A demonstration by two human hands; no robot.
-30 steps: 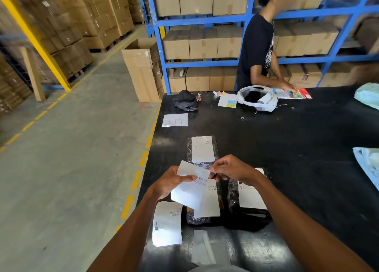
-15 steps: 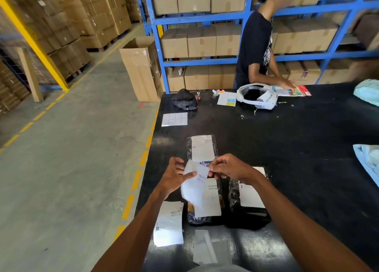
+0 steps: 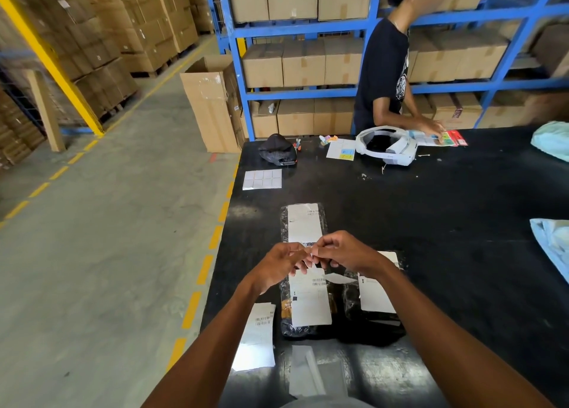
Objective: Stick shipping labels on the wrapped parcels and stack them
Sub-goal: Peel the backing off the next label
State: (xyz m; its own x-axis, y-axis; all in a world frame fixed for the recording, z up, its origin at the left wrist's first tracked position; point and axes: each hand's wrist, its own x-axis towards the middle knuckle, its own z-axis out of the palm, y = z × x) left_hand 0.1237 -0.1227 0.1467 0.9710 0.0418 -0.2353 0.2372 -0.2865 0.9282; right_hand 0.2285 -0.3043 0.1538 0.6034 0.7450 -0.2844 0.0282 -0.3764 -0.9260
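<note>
Black table [image 3: 431, 223], white labels [image 3: 304, 223], blue shelving [image 3: 308, 30]

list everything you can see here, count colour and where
wrapped parcels: three, dark wrap with white labels, near part of the table
held label: one, white, between both hands above the parcels
loose label sheets: small pile, white, near left table edge
sticker sheet: one, pale grey, left side of the table
cap: one, black, far left corner
headset: one, white, far side
plastic bags: two, pale blue-green, right edge
table: one, black, centre
cardboard boxes: many, brown, on blue shelves
other person: one, black shirt, behind the table
left hand: one, pinching the held label
right hand: one, pinching the held label
</note>
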